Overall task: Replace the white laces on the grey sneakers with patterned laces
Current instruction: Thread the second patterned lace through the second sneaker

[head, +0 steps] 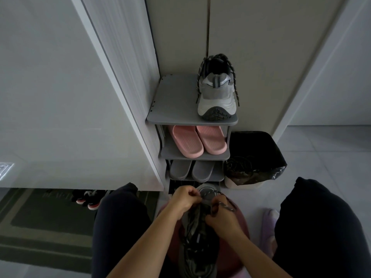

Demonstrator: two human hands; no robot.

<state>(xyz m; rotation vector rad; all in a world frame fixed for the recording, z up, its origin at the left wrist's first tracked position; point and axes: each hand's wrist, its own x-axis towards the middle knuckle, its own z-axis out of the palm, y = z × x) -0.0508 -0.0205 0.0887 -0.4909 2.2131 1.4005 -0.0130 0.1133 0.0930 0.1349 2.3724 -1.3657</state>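
Between the knees lies the grey sneaker (197, 239). The left hand (185, 199) and right hand (220, 216) each seem to pinch its patterned lace (227, 206) at the far end. The other sneaker (216, 93), already patterned-laced, stands on the shoe rack (174, 97). Pulling both ends evenly should seat the lace flat.

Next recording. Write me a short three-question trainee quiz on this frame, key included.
1. True or false: the grey sneaker on the rack's top shelf already has patterned laces.
2. What sits on the shelf directly below? A) pink slippers B) black boots C) white box
3. Short answer: which hands grip the second sneaker between the knees?
Key: 1 true; 2 A; 3 both, left hand and right hand.
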